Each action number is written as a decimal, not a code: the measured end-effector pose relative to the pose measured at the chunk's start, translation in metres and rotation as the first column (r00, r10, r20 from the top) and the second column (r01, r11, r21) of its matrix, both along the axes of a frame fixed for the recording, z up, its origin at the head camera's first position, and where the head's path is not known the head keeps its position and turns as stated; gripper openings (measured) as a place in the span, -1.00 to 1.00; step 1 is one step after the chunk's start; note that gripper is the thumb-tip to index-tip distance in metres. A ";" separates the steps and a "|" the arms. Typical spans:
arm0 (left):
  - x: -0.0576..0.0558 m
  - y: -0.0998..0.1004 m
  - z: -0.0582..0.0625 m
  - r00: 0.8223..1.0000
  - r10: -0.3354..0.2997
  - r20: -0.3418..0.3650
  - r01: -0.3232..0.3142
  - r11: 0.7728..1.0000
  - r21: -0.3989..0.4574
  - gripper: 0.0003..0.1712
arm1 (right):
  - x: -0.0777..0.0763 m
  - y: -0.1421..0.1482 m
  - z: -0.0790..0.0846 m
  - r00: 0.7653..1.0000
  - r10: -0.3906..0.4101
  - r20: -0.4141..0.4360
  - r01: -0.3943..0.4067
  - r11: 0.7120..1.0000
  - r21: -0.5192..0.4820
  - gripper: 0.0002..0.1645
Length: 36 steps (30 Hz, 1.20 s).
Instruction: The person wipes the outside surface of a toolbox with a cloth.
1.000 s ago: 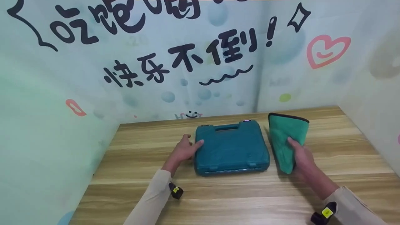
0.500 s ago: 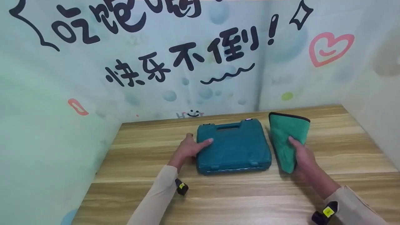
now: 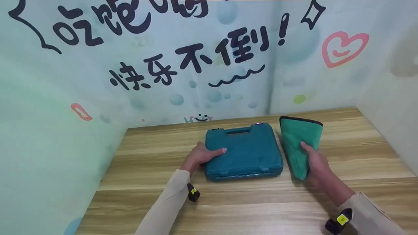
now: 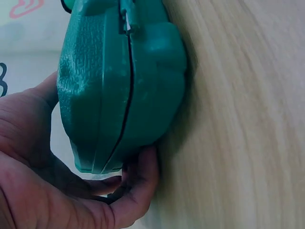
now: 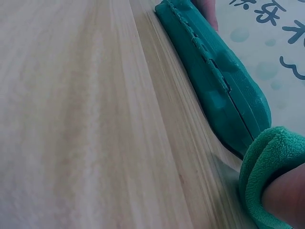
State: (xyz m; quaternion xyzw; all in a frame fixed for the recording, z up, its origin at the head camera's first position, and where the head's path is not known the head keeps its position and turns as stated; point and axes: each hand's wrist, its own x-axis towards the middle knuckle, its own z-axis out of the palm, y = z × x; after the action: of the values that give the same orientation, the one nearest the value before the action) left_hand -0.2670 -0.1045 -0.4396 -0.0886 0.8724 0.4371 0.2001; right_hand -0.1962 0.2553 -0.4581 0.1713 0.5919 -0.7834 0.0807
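A teal plastic tool case (image 3: pixel 245 153) lies flat on the wooden table, its handle cut-out toward the wall. My left hand (image 3: pixel 201 154) grips the case's left side, thumb laid over the lid. In the left wrist view, the fingertips (image 4: pixel 148 162) curl at the underside of the case (image 4: pixel 119 86), beside the tabletop. My right hand (image 3: pixel 316 161) holds a folded green cloth (image 3: pixel 298 143) with dark edging, just right of the case. The right wrist view shows the fuzzy cloth (image 5: pixel 267 157) bunched around a finger, near the case's end.
The wood-grain table (image 3: pixel 228 209) meets a printed fabric backdrop (image 3: pixel 156 107) at the back, with pale walls on both sides. A small black device with a yellow label (image 3: pixel 193 192) sits on the left wrist, and a similar device (image 3: pixel 339 222) on the right.
My left hand has moved right onto the case, its thumb sliding farther over the lid and its fingers closing round the side. The right hand keeps holding the cloth in about the same place.
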 end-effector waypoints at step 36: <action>-0.001 -0.009 0.001 0.995 0.094 0.042 -0.098 0.989 0.112 0.12 | -0.002 -0.005 -0.001 1.000 0.008 0.022 -0.008 1.000 0.017 0.06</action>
State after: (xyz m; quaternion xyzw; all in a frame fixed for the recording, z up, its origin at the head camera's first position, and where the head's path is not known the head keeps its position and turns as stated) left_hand -0.2684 -0.1139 -0.4383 -0.1267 0.8370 0.4936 0.1995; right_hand -0.1986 0.2499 -0.4595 0.1782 0.5984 -0.7760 0.0888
